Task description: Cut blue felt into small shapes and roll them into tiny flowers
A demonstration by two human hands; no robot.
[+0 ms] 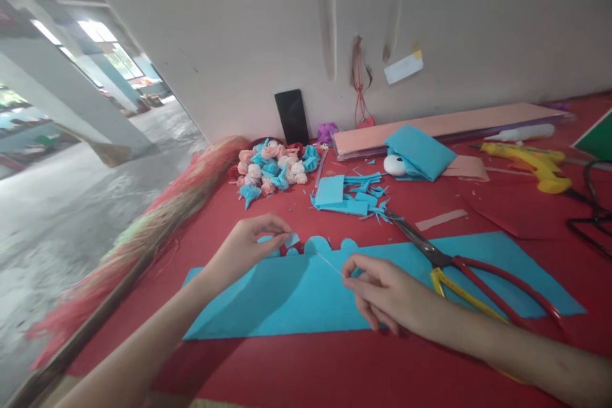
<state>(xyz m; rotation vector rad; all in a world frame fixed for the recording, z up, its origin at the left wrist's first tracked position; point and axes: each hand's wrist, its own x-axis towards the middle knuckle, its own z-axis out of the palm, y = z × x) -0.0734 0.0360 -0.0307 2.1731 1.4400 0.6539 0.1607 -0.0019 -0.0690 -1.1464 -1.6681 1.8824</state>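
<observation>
Between the thumb and fingers of my left hand (255, 242) is a small blue paper piece (292, 240). My right hand (375, 284) pinches a thin pale stick (329, 263) that points up and left toward it. Both hands are over a long sheet of blue paper (287, 306). Along the sheet's far edge are rounded blue paper petals (317, 245), one of them partly behind my left hand. Large scissors (442, 258) with red and yellow handles lie across the sheet, right of my right hand, partly covered by my forearm.
Paper roses (270, 166) are heaped at the back left, near a leaning black phone (292, 117). Blue scraps (351, 194), a folded blue paper (423, 152) and a yellow glue gun (530, 159) lie beyond the sheet. A fringed pole (138, 268) runs along the table's left edge.
</observation>
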